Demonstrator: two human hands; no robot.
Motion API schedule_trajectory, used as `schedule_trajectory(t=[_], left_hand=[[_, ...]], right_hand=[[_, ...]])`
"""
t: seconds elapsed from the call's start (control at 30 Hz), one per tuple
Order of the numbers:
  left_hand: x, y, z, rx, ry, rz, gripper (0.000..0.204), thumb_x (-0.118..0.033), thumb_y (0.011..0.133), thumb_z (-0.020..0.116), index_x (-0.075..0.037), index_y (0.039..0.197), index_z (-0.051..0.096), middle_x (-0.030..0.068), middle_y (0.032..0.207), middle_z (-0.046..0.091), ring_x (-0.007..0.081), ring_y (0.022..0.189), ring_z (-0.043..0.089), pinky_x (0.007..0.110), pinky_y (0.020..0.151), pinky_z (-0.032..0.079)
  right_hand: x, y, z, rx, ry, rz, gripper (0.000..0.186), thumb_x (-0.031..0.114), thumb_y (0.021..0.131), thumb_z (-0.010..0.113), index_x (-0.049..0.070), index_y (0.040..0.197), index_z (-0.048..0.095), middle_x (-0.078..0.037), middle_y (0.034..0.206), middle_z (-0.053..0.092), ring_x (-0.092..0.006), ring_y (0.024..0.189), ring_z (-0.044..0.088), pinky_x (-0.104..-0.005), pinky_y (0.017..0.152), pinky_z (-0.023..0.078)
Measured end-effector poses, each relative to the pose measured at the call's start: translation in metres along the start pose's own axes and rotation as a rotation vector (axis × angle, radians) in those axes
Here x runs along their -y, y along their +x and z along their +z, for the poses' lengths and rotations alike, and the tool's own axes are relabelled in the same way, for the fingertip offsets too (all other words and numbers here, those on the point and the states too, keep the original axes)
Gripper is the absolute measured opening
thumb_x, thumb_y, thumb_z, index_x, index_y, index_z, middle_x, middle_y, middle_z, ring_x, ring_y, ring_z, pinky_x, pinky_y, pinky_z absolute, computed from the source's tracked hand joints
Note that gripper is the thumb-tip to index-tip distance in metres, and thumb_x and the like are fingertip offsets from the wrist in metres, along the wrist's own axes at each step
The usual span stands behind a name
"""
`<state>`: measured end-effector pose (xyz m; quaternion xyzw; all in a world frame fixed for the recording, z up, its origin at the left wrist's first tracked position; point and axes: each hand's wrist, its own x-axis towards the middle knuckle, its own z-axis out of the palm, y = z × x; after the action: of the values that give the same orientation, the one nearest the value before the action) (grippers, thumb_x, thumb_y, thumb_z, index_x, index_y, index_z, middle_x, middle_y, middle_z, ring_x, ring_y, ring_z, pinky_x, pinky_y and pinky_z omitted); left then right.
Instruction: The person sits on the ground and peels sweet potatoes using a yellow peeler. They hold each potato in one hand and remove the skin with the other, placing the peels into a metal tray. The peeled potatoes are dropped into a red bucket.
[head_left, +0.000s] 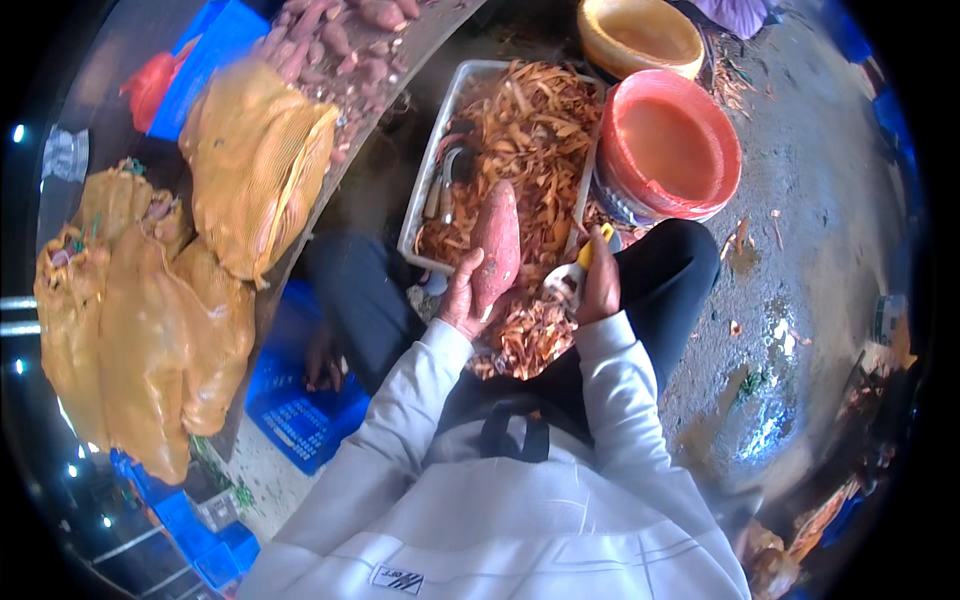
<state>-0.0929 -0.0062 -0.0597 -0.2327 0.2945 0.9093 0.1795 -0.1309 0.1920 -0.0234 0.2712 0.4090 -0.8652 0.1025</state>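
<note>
A long sweet potato [497, 243] with reddish-purple skin stands upright in my left hand [465, 296], the fingers wrapped round its lower part. To its right, my right hand [600, 283] is closed on a peeler [585, 254] with a yellow handle; its pale head points toward the root, apart from it. Beneath both hands lies a heap of peelings [533, 338] between my legs. In front of me a pale rectangular tray [425, 178] is filled with orange-brown peelings, and a curved dark-and-silver tool [447, 185] rests at its left side.
A red bucket [725, 130] of cloudy liquid and a yellow basin [592, 22] stand right of the tray. At left are tan mesh sacks [150, 340], a blue crate [300, 400] and many sweet potatoes [335, 45] on a raised surface. Wet concrete floor [790, 260] stretches to the right.
</note>
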Motion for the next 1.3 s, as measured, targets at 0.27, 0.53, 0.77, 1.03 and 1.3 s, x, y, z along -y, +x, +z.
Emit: schedule_trajectory(t=[0.27,0.53,0.77,1.03,1.3], left_hand=[[-0.02,-0.017,0.014,0.163,-0.12,0.071,0.076,-0.049,0.086,0.069,0.003,0.136,0.046,0.0184,0.123,0.062,0.0328,0.106,0.065,0.042,0.082,0.058],[0.007,-0.029,-0.04,-0.278,-0.02,0.178,0.051,-0.034,0.084,0.076,-0.004,0.121,0.06,0.0091,0.106,0.065,0.0208,0.095,0.064,0.035,0.081,0.055],[0.009,-0.029,-0.039,-0.212,-0.036,0.124,0.055,-0.051,0.082,0.074,-0.014,0.12,0.059,0.0054,0.105,0.065,0.0229,0.096,0.063,0.038,0.083,0.054],[0.003,-0.023,-0.05,-0.139,0.029,0.145,0.066,-0.057,0.081,0.068,-0.014,0.131,0.056,0.0064,0.12,0.062,0.0264,0.11,0.058,0.043,0.094,0.049],[-0.005,-0.012,-0.061,-0.186,0.133,0.166,0.079,-0.062,0.086,0.059,-0.016,0.148,0.041,0.0086,0.151,0.041,0.0321,0.138,0.038,0.049,0.112,0.034]], right_hand=[[-0.008,0.001,0.002,-0.027,-0.071,0.066,0.037,0.041,0.099,0.053,0.008,0.113,0.061,-0.005,0.086,0.066,-0.0165,0.062,0.064,-0.0255,0.05,0.049],[-0.059,0.032,-0.027,-0.009,-0.238,-0.014,0.033,0.04,0.097,0.059,0.009,0.105,0.064,-0.002,0.088,0.062,-0.0147,0.083,0.057,-0.0322,0.074,0.046],[-0.058,0.012,-0.008,-0.018,-0.348,-0.204,0.038,0.043,0.094,0.061,0.006,0.099,0.067,-0.003,0.086,0.064,-0.0147,0.08,0.059,-0.0339,0.07,0.047],[-0.109,0.024,0.001,-0.171,-0.167,-0.176,0.048,0.031,0.092,0.066,0.002,0.129,0.058,-0.013,0.122,0.065,-0.0243,0.109,0.061,-0.0366,0.096,0.047],[-0.078,-0.002,0.012,0.037,0.135,0.05,0.052,0.034,0.094,0.064,0.004,0.135,0.051,-0.015,0.121,0.063,-0.0275,0.105,0.063,-0.0398,0.09,0.052]])
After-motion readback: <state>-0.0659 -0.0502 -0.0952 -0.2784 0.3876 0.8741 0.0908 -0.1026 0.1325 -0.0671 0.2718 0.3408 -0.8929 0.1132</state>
